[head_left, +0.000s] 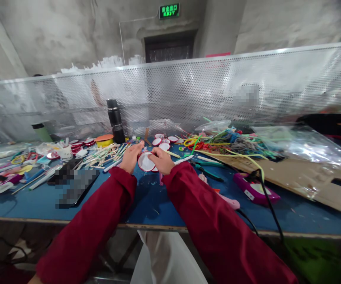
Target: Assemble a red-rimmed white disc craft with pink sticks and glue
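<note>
Over the middle of the blue tabletop (143,205), my right hand (163,159) pinches a round white disc with a red rim (145,162), thumb on its face. My left hand (131,157) is at the disc's left edge. Its fingers are drawn together and point up and away; what lies between them is too small to make out. Another red-rimmed piece shows partly beneath the held disc. Just beyond my hands lie several similar red-rimmed discs (173,139). A pink strip (161,179) hangs or lies below my right hand; I cannot tell which.
Left are a phone (80,189), thin sticks (105,156), a white cup (64,153) and a yellow spool (103,141). A black bottle (115,120) stands before the perforated metal screen (188,90). Right are tangled cords (241,144), cardboard (295,173) and a purple device (256,189) with a black cable.
</note>
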The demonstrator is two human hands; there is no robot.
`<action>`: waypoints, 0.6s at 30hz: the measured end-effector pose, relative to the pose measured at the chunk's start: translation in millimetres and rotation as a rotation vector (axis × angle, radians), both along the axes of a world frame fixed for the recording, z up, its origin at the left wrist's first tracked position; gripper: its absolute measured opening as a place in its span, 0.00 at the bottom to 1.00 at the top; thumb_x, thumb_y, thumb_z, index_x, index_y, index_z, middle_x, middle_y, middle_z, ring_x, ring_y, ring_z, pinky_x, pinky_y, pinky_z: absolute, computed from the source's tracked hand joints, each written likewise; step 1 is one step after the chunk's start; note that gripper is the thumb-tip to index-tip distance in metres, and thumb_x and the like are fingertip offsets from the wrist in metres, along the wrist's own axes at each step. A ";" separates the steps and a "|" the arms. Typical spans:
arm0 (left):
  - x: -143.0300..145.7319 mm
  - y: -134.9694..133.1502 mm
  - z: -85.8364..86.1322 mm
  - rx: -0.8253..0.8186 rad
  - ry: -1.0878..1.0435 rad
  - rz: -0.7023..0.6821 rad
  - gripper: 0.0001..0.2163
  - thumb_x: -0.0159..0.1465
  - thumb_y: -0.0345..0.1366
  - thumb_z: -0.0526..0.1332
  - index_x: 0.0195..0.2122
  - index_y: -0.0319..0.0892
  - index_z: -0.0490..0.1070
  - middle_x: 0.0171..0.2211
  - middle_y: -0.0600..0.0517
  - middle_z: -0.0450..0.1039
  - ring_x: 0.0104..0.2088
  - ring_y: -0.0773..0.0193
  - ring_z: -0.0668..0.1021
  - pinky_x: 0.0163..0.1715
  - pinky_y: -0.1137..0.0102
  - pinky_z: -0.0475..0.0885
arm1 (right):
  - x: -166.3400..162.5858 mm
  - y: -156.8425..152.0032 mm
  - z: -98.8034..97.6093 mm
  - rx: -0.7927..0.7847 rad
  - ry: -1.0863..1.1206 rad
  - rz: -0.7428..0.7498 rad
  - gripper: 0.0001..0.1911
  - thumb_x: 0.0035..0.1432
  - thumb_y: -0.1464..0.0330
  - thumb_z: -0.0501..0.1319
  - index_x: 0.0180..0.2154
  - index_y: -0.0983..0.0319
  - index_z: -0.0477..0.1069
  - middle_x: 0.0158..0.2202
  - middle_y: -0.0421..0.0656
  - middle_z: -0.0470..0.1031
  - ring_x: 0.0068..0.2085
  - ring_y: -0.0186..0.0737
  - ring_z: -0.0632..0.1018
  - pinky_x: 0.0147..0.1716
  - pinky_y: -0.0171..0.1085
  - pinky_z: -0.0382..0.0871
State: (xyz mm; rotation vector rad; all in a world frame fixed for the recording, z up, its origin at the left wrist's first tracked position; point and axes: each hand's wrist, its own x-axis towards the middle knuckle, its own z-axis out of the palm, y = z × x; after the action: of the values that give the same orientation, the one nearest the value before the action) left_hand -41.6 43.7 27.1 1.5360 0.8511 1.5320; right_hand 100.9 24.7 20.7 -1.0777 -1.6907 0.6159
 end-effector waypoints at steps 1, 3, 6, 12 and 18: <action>0.4 -1.2 0.8 0.004 0.007 -0.001 0.26 0.59 0.54 0.62 0.16 0.42 0.54 0.16 0.59 0.48 0.18 0.73 0.52 0.19 0.70 0.47 | 0.0 -0.3 0.0 0.004 -0.005 -0.001 0.09 0.52 0.63 0.56 0.24 0.59 0.59 0.23 0.33 0.60 0.29 0.34 0.64 0.31 0.35 0.55; 1.1 -2.9 2.0 0.010 0.014 0.007 0.26 0.57 0.55 0.63 0.16 0.42 0.53 0.15 0.59 0.47 0.18 0.73 0.52 0.19 0.70 0.47 | -0.2 0.6 -0.7 0.012 0.005 -0.010 0.09 0.51 0.64 0.56 0.24 0.59 0.59 0.23 0.33 0.59 0.29 0.34 0.64 0.30 0.35 0.55; 2.1 -2.6 1.8 0.024 0.009 0.030 0.27 0.56 0.56 0.64 0.16 0.42 0.52 0.15 0.59 0.46 0.18 0.73 0.51 0.19 0.70 0.47 | -0.6 4.7 -3.2 0.018 0.056 -0.019 0.09 0.51 0.64 0.55 0.23 0.59 0.57 0.22 0.33 0.57 0.28 0.34 0.62 0.30 0.35 0.55; 4.4 -0.4 -1.9 0.045 0.016 0.092 0.26 0.56 0.55 0.63 0.17 0.42 0.53 0.16 0.60 0.48 0.19 0.73 0.53 0.19 0.71 0.49 | -1.2 13.1 -8.1 0.059 0.124 -0.054 0.09 0.50 0.64 0.54 0.23 0.58 0.55 0.22 0.33 0.56 0.28 0.34 0.61 0.30 0.35 0.54; 8.4 -7.3 -3.9 0.259 0.207 0.237 0.20 0.60 0.46 0.62 0.17 0.41 0.57 0.17 0.58 0.54 0.21 0.71 0.59 0.23 0.72 0.57 | 2.8 21.8 -10.9 0.072 0.312 -0.239 0.08 0.51 0.64 0.53 0.23 0.58 0.55 0.23 0.34 0.58 0.30 0.35 0.63 0.31 0.36 0.56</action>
State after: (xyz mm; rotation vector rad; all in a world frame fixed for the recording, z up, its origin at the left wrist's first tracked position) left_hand -33.2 36.4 23.3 1.8606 1.0127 1.7272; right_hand 103.7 46.5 9.8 -1.0528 -1.2848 0.5342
